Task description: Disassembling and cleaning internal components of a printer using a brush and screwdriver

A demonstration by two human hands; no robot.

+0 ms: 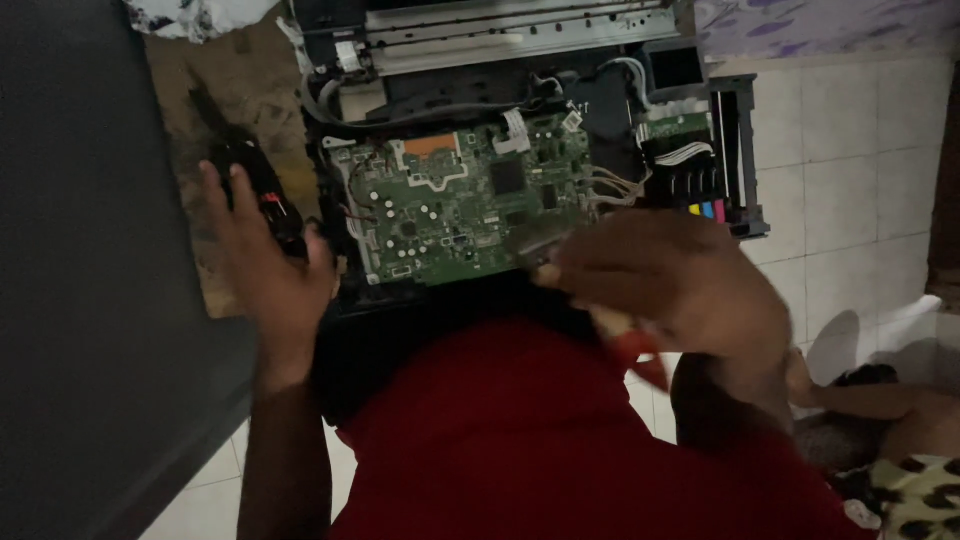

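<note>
Right, the person in the red shirt (520,430) is bent over an opened printer (520,150), its cover off and the green circuit board (470,200) lying bare in the middle of the chassis. The right hand (665,285) sits at the board's lower right corner, fingers curled in tight around a screwdriver with a red handle (630,345); the handle pokes out below the palm, while the metal tip, blurred, points in at the board's edge. Over on the other side, the left hand (265,265) rests just beside the printer's left flank, fingers loosely wrapped about a dark tool with red markings (262,195) that lies on the worn brown surface (230,90). Whether that hand truly grips it or only lies against it, I can't tell from here. White and grey cables (610,185) run off the board's right side towards the ink tank unit (705,170), where small coloured caps show in yellow, blue and pink. A metal rail (520,35) crosses the top of the printer. Pale floor tiles (860,170) spread to the right, and a patterned cloth (910,495) lies at the lower right corner.
</note>
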